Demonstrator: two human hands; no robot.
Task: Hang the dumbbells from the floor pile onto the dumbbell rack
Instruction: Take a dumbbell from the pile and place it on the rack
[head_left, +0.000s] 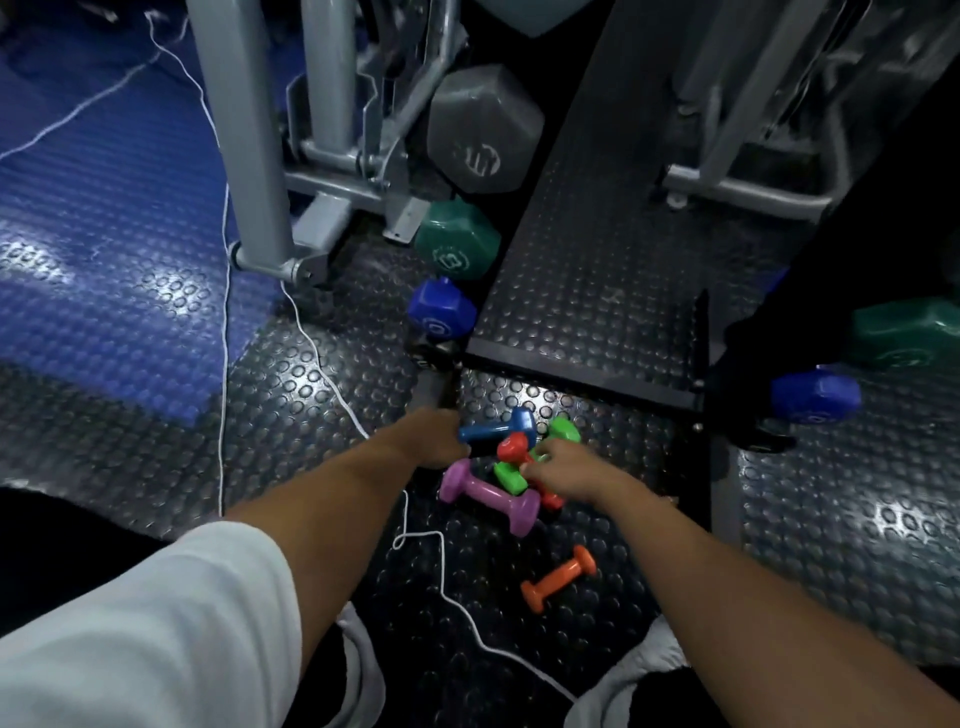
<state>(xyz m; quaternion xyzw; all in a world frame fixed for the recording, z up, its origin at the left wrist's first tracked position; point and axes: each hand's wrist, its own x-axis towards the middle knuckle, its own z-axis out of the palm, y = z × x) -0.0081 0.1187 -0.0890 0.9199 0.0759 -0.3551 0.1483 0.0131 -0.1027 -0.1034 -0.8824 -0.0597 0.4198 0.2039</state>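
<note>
1. Left hand (431, 439): down at the floor pile, fingers wrapped round the handle of the small blue coated dumbbell (501, 428). Its head sticks out just right of this hand, lifted over the rest of the pile.
2. Right hand (563, 473): on the pile, fingers curled into the cluster where the bright green coated dumbbell (511, 475) and the red coated dumbbell (511, 448) overlap. It looks to be pinching the green one; blur and overlap leave some doubt as to which.
3. Judgement: both hands are in at once, probably to carry 2 pieces per trip.
4. Purple coated dumbbell (491, 499): on the floor between the 2 forearms, just below both hands, touching the pile. Not held.
5. Orange coated dumbbell (558, 578): alone on the floor, nearer the body than the right hand, apart from the pile. Not held.
6. Black sloped dumbbell rack (587, 270): directly beyond both hands. Large grey, green and blue hex dumbbell heads (457, 241) sit along its left edge, past the left hand; more show far right.
7. White cord (441, 566): trails over the studded floor under the left forearm. Judgement: possible snag on lifting.
</note>
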